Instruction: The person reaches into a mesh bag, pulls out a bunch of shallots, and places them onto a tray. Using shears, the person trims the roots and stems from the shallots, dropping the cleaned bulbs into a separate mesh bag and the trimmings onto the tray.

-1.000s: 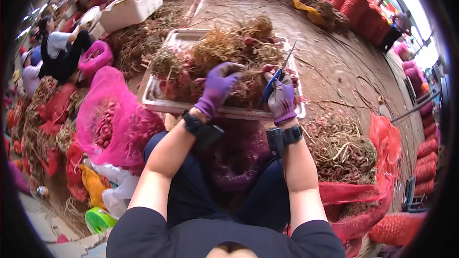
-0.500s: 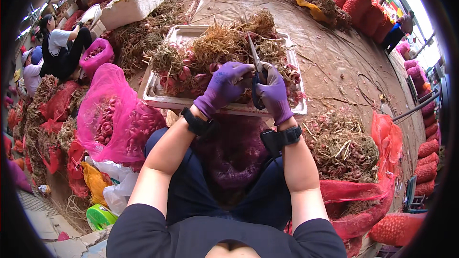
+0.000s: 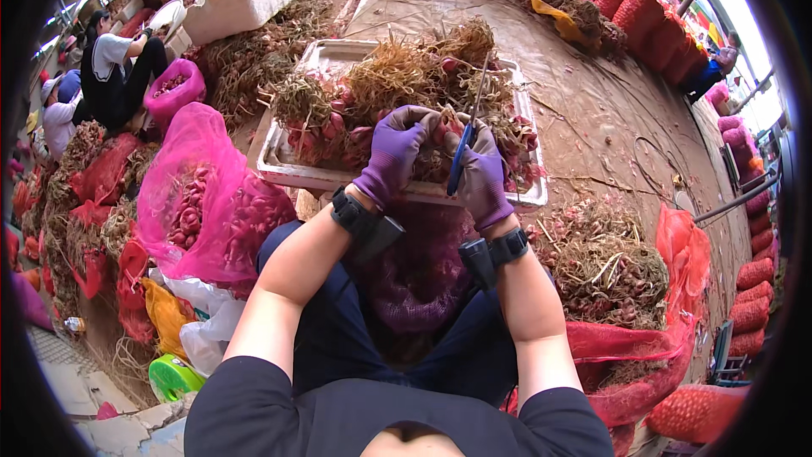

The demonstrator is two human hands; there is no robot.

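Both my hands wear purple gloves and meet over the near side of a white foam tray (image 3: pixel 283 171). My left hand (image 3: pixel 396 152) is closed, its fingertips pinching a small reddish shallot (image 3: pixel 450 125); part of it is hidden by the gloves. My right hand (image 3: pixel 484 171) grips scissors (image 3: pixel 458 162) by their blue handle, the blades pointing up and away. Its fingertips are close beside the shallot. Heaped in the tray behind my hands are shallots (image 3: pixel 334 127) with dry, straw-coloured stems (image 3: pixel 389 72).
A purple mesh bag (image 3: pixel 410 292) is between my knees. To the left stands a pink net bag of shallots (image 3: pixel 190 211); to the right lies a pile of stemmed shallots (image 3: pixel 609 267) by red netting (image 3: pixel 681 254). A person (image 3: pixel 118 68) sits at the far left.
The scissors have turned in my right hand, their blades now leaning right. My left hand has drawn its fingers in, and a reddish shallot now shows between the hands.
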